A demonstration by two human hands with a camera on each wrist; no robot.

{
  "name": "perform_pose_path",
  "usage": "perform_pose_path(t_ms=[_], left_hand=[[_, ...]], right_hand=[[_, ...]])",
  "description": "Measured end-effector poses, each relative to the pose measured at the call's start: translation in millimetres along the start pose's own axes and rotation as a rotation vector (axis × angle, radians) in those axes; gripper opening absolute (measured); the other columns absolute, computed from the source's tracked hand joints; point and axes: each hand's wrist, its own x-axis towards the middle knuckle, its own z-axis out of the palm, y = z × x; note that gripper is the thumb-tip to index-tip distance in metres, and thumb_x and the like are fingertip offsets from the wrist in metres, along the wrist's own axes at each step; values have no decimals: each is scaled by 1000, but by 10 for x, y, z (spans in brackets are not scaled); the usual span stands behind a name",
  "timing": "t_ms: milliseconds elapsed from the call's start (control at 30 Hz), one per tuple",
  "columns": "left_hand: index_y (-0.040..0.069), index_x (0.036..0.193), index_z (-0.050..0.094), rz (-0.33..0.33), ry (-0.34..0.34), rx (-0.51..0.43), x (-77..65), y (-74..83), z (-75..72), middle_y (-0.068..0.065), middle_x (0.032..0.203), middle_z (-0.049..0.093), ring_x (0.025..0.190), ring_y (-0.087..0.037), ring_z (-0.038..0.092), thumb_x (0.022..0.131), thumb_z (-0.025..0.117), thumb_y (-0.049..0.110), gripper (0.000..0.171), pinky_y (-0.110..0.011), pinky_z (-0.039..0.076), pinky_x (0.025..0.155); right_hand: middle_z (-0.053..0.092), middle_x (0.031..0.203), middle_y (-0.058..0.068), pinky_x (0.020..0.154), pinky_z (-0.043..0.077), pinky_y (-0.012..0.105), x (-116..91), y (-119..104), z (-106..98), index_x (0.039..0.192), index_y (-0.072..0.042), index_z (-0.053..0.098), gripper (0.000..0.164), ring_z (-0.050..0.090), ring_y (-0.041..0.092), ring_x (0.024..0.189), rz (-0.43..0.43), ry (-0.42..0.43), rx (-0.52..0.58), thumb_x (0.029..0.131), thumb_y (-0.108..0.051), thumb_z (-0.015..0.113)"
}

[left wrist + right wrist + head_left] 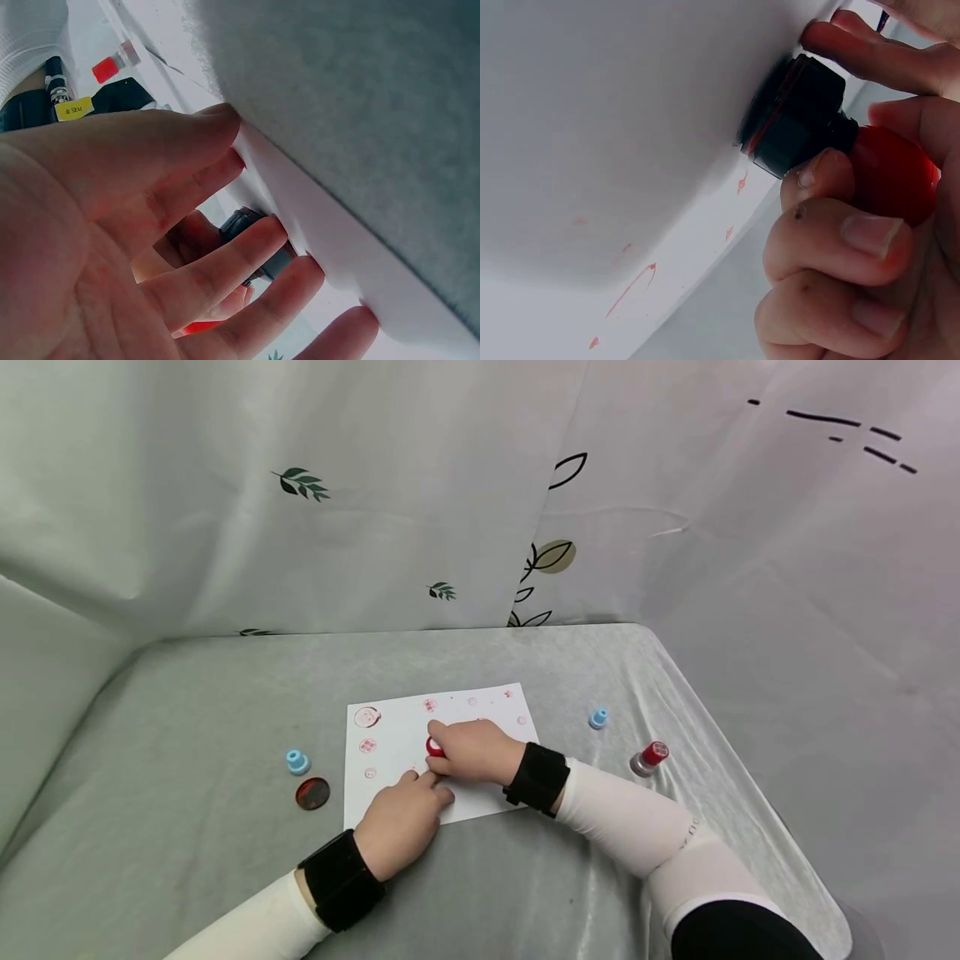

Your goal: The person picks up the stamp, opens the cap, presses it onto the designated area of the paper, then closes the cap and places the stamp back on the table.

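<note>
A white sheet of paper (480, 802) with several red stamp prints lies on the grey cloth. My right hand (476, 750) grips a stamp by its round red knob (895, 176), fingers curled about it. Against the paper stands the stamp's black base (799, 116), slightly tilted in the right wrist view; its printing face is hidden. My left hand (401, 822) rests at the sheet's lower edge, its fingertips (304, 274) touching the paper and the fingers spread. Behind those fingers the black base shows partly in the left wrist view.
Left of the sheet are a light blue stamp (297, 762) and a round, dark red ink pad or lid (312, 793). To the right stand another light blue stamp (598, 718) and a red-topped stamp (650, 758). A white patterned curtain (360, 527) hangs behind the table.
</note>
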Motion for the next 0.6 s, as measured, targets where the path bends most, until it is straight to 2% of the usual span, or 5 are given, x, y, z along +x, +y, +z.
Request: perform_pose_path(t_ms=[300, 600], left_hand=[[18, 89, 73, -18, -20, 10, -16, -5, -34, -5, 103, 65, 76, -25, 53, 78, 69, 6, 17, -36, 47, 44], [16, 94, 73, -5, -34, 3, -12, 23, -50, -7, 98, 65, 78, -26, 56, 76, 68, 4, 22, -38, 51, 51]], right_hand=[[57, 68, -7, 57, 47, 30, -47, 27, 6, 94, -15, 47, 26, 53, 8, 57, -27, 15, 16, 95, -41, 53], [56, 65, -5, 47, 39, 23, -78, 162, -24, 97, -16, 48, 28, 51, 9, 54, 65, 2, 157, 95, -43, 53]])
